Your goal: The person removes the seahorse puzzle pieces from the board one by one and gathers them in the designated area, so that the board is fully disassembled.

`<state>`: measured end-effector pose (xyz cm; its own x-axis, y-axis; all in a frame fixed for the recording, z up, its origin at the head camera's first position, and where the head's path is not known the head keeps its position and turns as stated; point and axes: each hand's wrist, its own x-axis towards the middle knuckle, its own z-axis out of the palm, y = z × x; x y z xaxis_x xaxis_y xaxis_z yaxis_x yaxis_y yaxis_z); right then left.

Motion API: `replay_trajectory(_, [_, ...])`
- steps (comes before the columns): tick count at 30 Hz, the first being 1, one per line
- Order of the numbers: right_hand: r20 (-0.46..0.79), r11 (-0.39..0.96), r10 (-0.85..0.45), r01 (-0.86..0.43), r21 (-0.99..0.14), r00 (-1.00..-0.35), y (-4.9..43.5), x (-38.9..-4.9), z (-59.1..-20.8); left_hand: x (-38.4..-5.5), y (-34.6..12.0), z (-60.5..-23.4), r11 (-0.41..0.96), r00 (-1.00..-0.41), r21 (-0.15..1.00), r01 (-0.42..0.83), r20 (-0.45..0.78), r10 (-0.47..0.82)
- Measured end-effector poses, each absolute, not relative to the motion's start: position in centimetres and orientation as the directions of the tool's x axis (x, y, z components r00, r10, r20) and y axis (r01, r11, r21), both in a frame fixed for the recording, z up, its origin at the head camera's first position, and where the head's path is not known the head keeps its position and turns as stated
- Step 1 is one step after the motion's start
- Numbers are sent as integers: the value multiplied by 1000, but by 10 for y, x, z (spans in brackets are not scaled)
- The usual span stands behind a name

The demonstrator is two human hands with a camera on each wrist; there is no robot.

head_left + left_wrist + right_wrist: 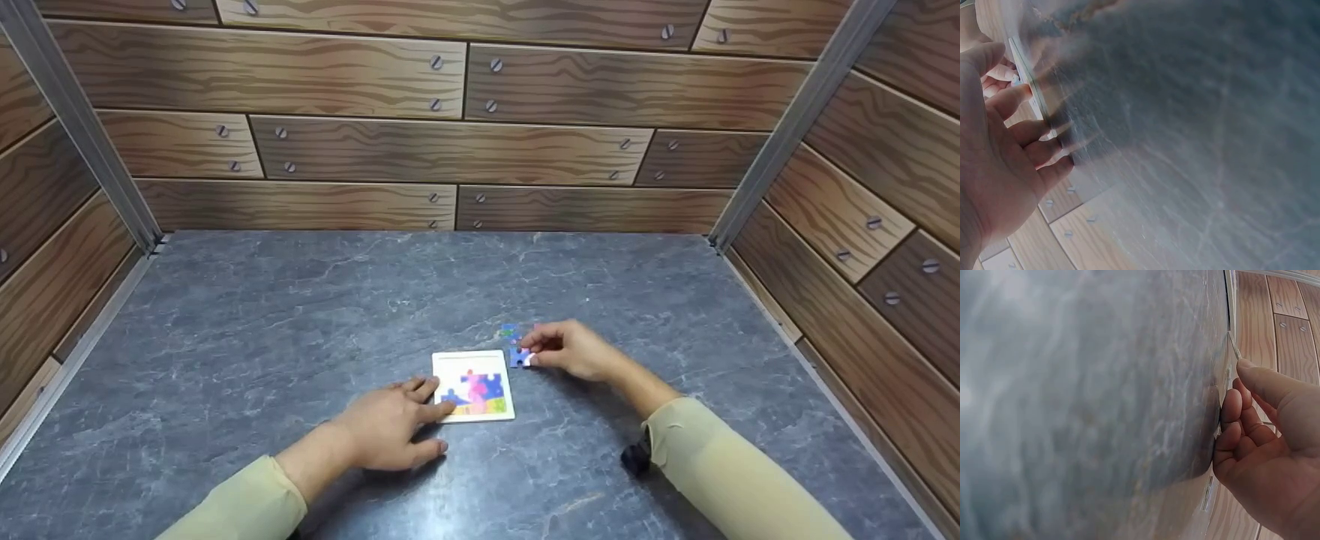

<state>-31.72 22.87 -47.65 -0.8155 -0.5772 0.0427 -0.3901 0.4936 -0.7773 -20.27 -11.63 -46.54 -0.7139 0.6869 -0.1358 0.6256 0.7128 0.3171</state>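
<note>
Head view shows the left hand with fingers spread, fingertips on the left side of a white puzzle tray, while the right hand pinches a blue piece just beside the tray's right edge. Joined pieces partly fill the tray; another piece lies beyond on the gray counter, before wood-patterned walls.

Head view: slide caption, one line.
Left hand touches a partly filled jigsaw tray while the right hand pinches a puzzle piece beside it on a grey table.
</note>
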Motion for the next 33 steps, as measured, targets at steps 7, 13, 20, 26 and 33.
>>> replay_trajectory(7, [42,499,-581,-396,-771,-813,229,-317,-476,-203,-117,-465,713,-715,319,625,-133,686])
replay_trajectory(13, [37,511,-576,-395,-763,-817,228,-316,-476,-202,-116,-464,716,-716,316,622,-139,684])
replay_trajectory(20, [39,523,-571,-400,-753,-820,227,-316,-478,-203,-116,-465,722,-718,307,620,-149,680])
replay_trajectory(26, [34,535,-572,-404,-742,-819,226,-315,-476,-203,-116,-465,724,-718,308,617,-155,678])
replay_trajectory(33, [8,544,-567,-381,-748,-824,226,-315,-475,-203,-116,-465,723,-723,319,614,-141,676])
